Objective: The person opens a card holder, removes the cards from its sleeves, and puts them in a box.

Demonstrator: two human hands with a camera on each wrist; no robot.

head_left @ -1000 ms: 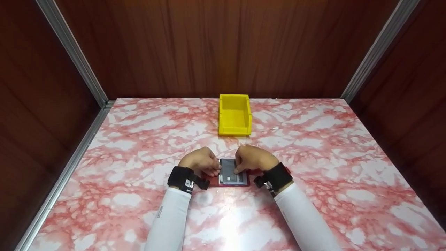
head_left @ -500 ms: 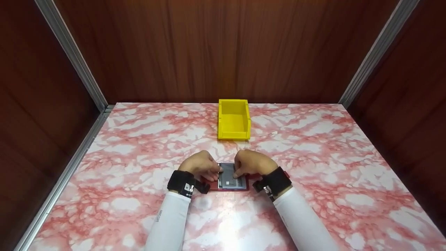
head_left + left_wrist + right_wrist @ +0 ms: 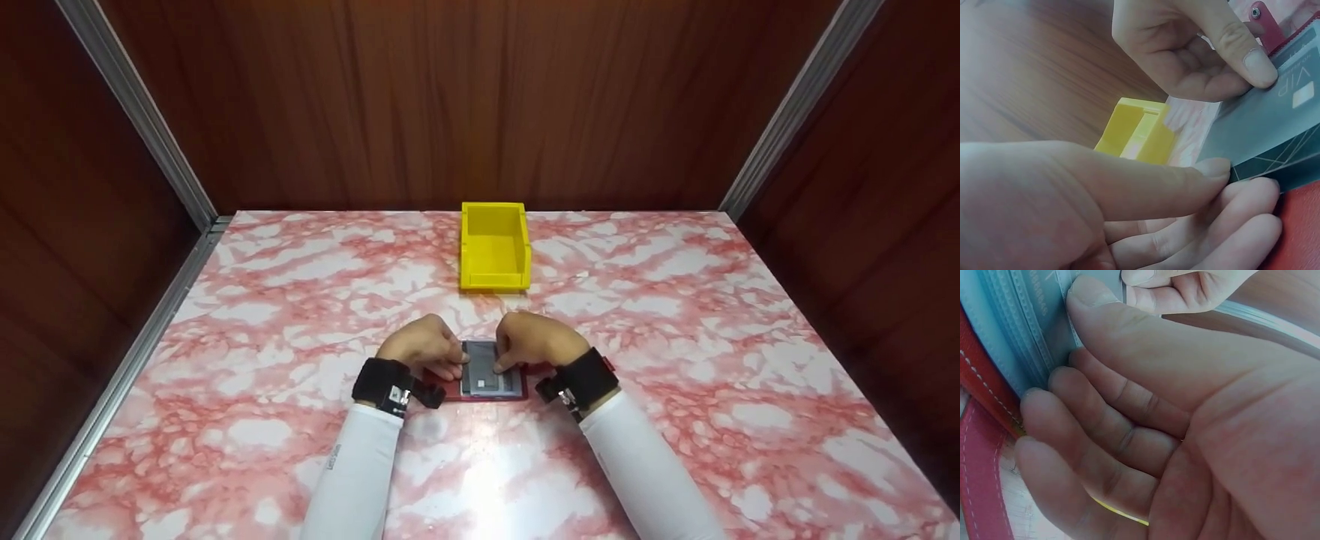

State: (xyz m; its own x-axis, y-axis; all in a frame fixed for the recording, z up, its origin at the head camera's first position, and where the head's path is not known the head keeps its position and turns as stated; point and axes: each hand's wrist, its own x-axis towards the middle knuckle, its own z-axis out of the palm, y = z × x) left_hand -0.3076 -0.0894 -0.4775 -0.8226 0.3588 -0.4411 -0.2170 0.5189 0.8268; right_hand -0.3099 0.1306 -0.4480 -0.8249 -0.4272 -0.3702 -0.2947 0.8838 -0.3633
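Note:
A red card holder point(image 3: 441, 391) with clear plastic sleeves lies unfolded on the table in front of the person. Inside its top sleeve point(image 3: 1235, 126) is a dark card point(image 3: 1275, 152) with thin gold lines; "VIP" shows through the cloudy plastic, and a strip of the card sticks out on the left. My left hand point(image 3: 424, 346) pinches that side, thumb at the card's edge and fingers beneath. Across from it, my right hand point(image 3: 541, 341) holds the sleeve, thumb on top, other fingers curled by the stacked sleeves point(image 3: 1010, 320).
Beyond the hands stands a yellow open-front bin point(image 3: 493, 282). The holder's red strap point(image 3: 1268, 31) with a metal snap extends past the right hand. Brown wood-grain panels point(image 3: 480, 105) enclose the back and sides of the marbled red-and-white table point(image 3: 300, 300).
The head view shifts slightly. Both hands keep their grip and nearly the same places on the card and holder.

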